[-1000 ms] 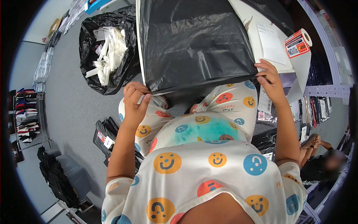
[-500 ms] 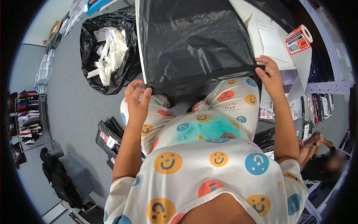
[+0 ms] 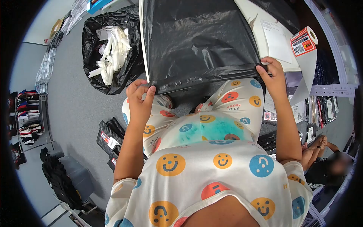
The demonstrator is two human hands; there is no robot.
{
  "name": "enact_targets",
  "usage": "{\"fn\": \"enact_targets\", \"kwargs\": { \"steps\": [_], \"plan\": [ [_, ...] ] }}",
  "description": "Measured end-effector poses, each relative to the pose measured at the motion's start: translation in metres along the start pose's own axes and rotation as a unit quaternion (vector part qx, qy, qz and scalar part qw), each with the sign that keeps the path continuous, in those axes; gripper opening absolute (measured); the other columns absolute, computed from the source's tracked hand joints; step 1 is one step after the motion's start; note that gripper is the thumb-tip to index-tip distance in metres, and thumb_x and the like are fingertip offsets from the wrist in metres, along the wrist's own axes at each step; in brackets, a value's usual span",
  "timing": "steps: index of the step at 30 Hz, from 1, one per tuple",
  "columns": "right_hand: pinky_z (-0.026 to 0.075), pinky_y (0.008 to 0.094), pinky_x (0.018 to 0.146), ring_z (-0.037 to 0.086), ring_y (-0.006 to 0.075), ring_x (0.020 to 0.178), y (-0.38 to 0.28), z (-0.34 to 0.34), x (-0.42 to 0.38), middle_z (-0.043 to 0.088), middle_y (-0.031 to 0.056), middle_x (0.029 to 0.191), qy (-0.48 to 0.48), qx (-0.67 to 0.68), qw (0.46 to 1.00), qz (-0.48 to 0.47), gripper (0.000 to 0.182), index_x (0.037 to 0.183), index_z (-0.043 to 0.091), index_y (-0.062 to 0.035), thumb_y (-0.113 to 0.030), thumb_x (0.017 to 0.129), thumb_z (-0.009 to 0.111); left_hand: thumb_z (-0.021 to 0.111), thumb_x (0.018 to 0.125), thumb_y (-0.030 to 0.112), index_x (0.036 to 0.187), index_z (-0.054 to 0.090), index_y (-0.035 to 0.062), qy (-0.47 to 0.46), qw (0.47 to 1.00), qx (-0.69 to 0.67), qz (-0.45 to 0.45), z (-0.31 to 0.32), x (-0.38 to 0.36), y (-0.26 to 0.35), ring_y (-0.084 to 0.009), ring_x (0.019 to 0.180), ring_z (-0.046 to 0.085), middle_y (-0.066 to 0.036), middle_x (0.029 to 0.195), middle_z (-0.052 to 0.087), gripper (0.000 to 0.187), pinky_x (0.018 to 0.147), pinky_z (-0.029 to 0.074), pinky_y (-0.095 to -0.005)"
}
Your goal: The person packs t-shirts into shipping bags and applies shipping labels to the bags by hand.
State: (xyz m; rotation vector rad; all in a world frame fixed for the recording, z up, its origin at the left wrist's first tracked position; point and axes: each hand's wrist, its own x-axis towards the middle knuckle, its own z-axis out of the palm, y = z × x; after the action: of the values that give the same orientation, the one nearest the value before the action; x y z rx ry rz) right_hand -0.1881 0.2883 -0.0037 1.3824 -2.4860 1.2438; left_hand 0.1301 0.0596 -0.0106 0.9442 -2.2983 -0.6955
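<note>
Both hands (image 3: 140, 99) (image 3: 273, 80) pinch black plastic (image 3: 200, 41) (nearby roll label (image 3: 302, 44) reads "NO").

Black plastic sheet (image 3: 200, 41) cut off at the picture's top edge.

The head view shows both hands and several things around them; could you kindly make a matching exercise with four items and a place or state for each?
Column one
1. Left hand
2. Right hand
3. Label roll
4. White strips

Column two
A. Bunched inside the open black bag
B. Pinching the near right corner of the black plastic
C. Printed red, black and white, with a pale strip hanging down
D. Pinching the near left corner of the black plastic

Pairs: 1-D, 2-B, 3-C, 4-A
</note>
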Motion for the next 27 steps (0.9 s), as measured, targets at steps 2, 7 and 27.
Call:
{"fn": "enact_targets", "kwargs": {
  "steps": [2,7,27],
  "plan": [
    [0.038,0.0327,0.081,0.052,0.0244,0.093,-0.001,0.001,0.000,0.059,0.0094,0.096,0.005,-0.006,1.000,0.002,0.027,0.057,0.052,-0.0003,-0.017,0.071,0.069,0.067,0.074,0.017,0.066,0.058,0.0038,0.001,1.000,0.012,0.007,0.000,0.001,0.001,-0.0252,0.098,0.042,-0.007,0.102,0.054,0.018,0.086,0.031,-0.0354],
    [0.039,0.0334,0.080,0.052,0.0251,0.091,-0.004,0.002,0.000,0.059,0.0096,0.095,0.015,-0.031,0.999,-0.015,0.027,0.056,0.050,-0.0009,-0.014,0.068,0.070,0.064,0.077,0.019,0.066,0.057,0.0044,0.004,0.999,0.042,0.022,-0.001,0.001,0.005,-0.0238,0.097,0.043,-0.007,0.100,0.054,0.020,0.087,0.031,-0.0349],
    [0.039,0.0371,0.087,0.047,0.0323,0.101,-0.014,0.003,-0.001,0.050,0.0167,0.106,0.082,-0.108,0.991,0.021,0.033,0.089,0.056,-0.0039,-0.016,0.064,0.073,0.070,0.070,0.012,0.075,0.056,0.0043,0.010,0.990,0.135,0.025,-0.005,0.005,0.015,-0.0301,0.099,0.045,-0.011,0.103,0.053,0.017,0.083,0.036,-0.0381]
  ]
}}
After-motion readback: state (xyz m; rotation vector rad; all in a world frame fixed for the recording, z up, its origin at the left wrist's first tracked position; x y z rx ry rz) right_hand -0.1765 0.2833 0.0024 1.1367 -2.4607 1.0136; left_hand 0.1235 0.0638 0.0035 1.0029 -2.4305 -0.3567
